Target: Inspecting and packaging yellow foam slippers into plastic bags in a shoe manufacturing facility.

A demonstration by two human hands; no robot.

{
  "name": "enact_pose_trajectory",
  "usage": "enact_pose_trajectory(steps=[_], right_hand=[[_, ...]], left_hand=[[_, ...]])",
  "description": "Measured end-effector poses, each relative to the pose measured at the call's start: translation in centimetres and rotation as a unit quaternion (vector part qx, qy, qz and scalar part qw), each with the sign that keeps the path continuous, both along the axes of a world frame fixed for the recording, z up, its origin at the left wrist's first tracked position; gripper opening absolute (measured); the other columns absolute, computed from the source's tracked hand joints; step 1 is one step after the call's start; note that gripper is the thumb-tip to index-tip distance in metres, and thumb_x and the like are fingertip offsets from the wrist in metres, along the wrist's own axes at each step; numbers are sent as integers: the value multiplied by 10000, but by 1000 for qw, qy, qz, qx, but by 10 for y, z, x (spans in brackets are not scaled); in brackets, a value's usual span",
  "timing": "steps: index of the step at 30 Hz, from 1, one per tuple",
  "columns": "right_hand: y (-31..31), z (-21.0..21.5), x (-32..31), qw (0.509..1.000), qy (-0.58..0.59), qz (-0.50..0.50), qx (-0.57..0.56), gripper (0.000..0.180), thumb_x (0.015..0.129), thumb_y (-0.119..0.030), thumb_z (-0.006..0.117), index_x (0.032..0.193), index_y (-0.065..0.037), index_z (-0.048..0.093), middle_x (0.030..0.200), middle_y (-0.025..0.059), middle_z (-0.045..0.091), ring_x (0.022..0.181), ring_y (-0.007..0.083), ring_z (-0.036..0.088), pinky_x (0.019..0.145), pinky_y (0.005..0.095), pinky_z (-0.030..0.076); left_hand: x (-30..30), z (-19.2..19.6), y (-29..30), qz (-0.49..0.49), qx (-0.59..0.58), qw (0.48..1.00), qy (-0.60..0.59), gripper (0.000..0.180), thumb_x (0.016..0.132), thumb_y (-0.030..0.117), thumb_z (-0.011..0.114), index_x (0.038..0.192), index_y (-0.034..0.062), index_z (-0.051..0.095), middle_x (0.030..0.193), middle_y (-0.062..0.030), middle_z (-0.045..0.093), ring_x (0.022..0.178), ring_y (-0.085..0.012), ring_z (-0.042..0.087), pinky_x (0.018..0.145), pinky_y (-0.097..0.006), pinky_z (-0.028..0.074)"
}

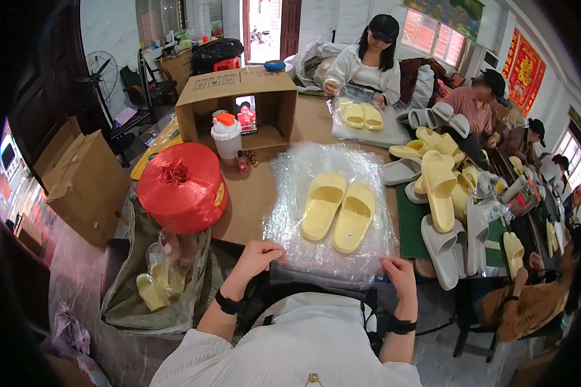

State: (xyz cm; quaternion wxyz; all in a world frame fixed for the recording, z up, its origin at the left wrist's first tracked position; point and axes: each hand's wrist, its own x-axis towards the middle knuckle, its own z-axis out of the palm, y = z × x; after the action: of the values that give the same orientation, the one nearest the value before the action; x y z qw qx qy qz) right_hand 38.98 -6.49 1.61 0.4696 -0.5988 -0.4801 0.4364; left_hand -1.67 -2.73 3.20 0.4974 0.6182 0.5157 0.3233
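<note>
A pair of pale yellow slide sandals (339,213) lies side by side at the middle of the table, toes toward me. Clear plastic bags (284,200) spread beneath and around them; whether the topmost layer covers the pair I cannot tell. My left hand (259,258) pinches the near left corner of the plastic. At the near right corner, my right hand (399,273) grips the same edge between thumb and fingers. The edge is stretched between both hands, close to my body.
Loose yellow and grey slides (440,193) pile up to the right. A red twine roll (182,187), a white bottle (226,138) and a cardboard box (281,122) holding a phone (245,115) stand left and behind. A sack (119,303) with bagged slides sits lower left. Several people work around.
</note>
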Motion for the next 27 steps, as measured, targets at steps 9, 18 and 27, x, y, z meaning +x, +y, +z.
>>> enact_pose_trajectory(steps=[9, 18, 27], right_hand=[[7, 14, -10, 978, 185, -50, 84, 141, 992, -122, 626, 1009, -1, 697, 878, 52, 714, 785, 109, 666, 728, 222, 521], [18, -9, -17, 940, 298, -91, 140, 82, 976, -90, 646, 949, -13, 658, 895, 45, 689, 780, 120, 651, 742, 257, 539], [26, -42, -14, 993, 70, -84, 55, 279, 850, -52, 761, 762, -106, 502, 868, 22, 641, 725, 100, 563, 668, 232, 443]], left_hand=[[18, 11, -1, 66, 103, 974, -192, 180, 982, 27, 577, 1072, -47, 715, 990, -93, 747, 871, -134, 700, 748, -247, 545], [20, -30, 5, 100, 290, 942, -136, 140, 919, -23, 644, 1032, -52, 719, 1074, -116, 744, 946, -155, 704, 812, -273, 570], [44, -48, 10, 177, 123, 954, -207, 131, 851, -36, 728, 875, -30, 600, 1107, -111, 685, 986, -134, 654, 848, -286, 552]])
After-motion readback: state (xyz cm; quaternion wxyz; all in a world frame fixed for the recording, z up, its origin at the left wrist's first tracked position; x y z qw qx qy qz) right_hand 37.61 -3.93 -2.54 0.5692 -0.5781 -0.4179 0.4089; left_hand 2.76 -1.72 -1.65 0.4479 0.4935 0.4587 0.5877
